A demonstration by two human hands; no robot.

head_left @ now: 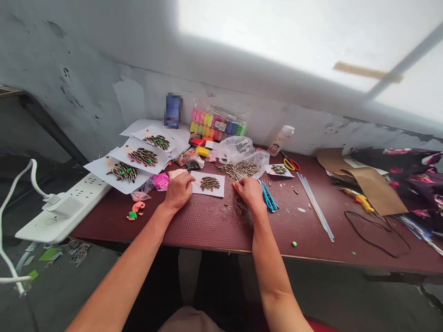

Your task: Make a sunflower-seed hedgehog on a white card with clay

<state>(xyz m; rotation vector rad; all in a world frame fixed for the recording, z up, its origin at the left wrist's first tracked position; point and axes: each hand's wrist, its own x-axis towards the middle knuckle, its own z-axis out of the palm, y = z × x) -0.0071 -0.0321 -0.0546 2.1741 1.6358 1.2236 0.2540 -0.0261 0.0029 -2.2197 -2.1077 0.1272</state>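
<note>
My left hand (179, 190) is closed at the left edge of a white paper card (220, 192), its fingers on the card. On that card, striped seeds (210, 182) form a hedgehog shape. My right hand (250, 192) is closed just right of the card, low over the table, with a small orange-red piece (236, 186) at its fingertips; whether this is clay I cannot tell. Behind the right hand lies a heap of loose striped seeds (240, 170). A teal utility knife (268, 197) lies right beside that hand.
Finished-looking seed cards (141, 157) overlap at the left. Coloured clay packs (218, 127) stand against the wall, near a white bottle (281, 139). Scissors (291, 164), clear glue sticks (315, 207) and a yellow glue gun (362, 201) lie right. A power strip (64, 210) sits far left.
</note>
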